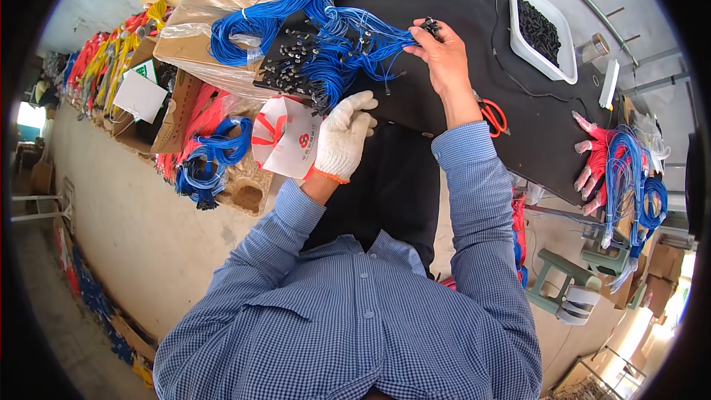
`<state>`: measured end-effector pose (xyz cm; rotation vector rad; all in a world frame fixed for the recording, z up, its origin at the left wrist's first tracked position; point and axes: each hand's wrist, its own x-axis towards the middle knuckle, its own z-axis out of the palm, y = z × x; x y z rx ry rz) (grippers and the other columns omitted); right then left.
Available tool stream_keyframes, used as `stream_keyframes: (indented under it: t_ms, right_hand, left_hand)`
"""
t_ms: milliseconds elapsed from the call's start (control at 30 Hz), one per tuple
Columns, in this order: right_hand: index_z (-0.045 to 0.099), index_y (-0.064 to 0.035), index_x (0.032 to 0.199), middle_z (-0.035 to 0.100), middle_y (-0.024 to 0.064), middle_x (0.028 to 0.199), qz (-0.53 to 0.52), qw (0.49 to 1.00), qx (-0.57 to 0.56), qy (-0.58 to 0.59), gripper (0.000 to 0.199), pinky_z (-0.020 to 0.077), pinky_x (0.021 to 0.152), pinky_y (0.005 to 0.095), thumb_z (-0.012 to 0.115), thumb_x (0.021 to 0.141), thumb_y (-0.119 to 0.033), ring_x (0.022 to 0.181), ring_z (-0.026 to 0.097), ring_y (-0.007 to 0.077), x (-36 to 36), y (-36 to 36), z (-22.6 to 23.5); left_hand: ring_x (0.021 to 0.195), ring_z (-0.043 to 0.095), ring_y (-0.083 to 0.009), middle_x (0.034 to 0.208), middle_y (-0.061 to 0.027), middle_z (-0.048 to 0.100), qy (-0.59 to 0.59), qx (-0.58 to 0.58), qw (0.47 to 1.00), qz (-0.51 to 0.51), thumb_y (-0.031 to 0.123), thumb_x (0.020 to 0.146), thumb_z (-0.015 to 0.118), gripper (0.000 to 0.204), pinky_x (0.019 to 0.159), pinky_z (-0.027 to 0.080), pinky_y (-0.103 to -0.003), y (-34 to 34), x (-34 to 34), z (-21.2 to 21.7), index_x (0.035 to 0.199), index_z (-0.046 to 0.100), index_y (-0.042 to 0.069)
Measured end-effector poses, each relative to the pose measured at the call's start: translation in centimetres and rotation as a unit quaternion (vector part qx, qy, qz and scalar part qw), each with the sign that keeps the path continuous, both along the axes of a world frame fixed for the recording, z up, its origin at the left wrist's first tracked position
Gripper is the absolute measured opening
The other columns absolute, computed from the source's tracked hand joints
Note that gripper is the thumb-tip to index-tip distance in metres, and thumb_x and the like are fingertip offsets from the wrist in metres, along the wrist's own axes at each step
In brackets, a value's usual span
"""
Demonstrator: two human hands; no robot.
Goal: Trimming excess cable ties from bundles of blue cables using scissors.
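Observation:
My right hand (442, 59), bare, pinches a bunch of blue cables (374, 24) near their small black connectors (430, 26), over the black table. The cables run left from it to a heap of blue wires (335, 67), whose many black ends lie spread at the table's left edge. On my left hand (343, 138) is a white knitted glove. Its fingers are loosely bent and a little apart, with nothing visible in them. Beside that hand stands a white paper box (287, 137) with red printing. Orange-handled scissors (494, 118) lie right of my right wrist, partly hidden by it.
A white tray (572, 67) of black parts stands at the back right, near a black cord (495, 44). At the left is a plastic-wrapped carton (194, 48), with blue and red cable bundles (215, 155) below. More cables (629, 170) hang off the table's right end.

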<state>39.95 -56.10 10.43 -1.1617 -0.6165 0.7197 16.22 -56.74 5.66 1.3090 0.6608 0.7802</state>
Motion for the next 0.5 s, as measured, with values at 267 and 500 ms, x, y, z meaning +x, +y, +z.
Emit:
stream_keyframes:
  t_ms: [267,500]
  right_hand:
    - [0.071,0.0006,0.113,0.067,0.0039,0.097,0.011,1.000,0.001,0.007,0.020,0.0641,0.081,0.0349,0.076,0.095,-0.008,0.089,0.068,0.0140,0.2,0.0,0.1]
    - [0.071,0.0007,0.113,0.070,0.0052,0.102,0.033,0.999,-0.007,-0.028,0.022,0.0641,0.081,0.0338,0.076,0.095,-0.009,0.092,0.069,0.0146,0.0,0.5,1.4]
  left_hand:
    - [0.086,0.070,-0.0205,0.131,-0.0157,0.065,-0.005,-0.142,0.989,0.035,0.014,0.099,0.062,0.056,0.075,0.059,-0.031,2.3,3.5,0.0,0.150,0.047,-0.003]
    - [0.064,0.054,-0.0101,0.101,-0.0096,0.073,-0.143,-0.457,0.878,-0.021,0.020,0.101,0.065,0.010,0.050,0.039,-0.020,5.3,7.2,-0.1,0.095,0.059,0.015]
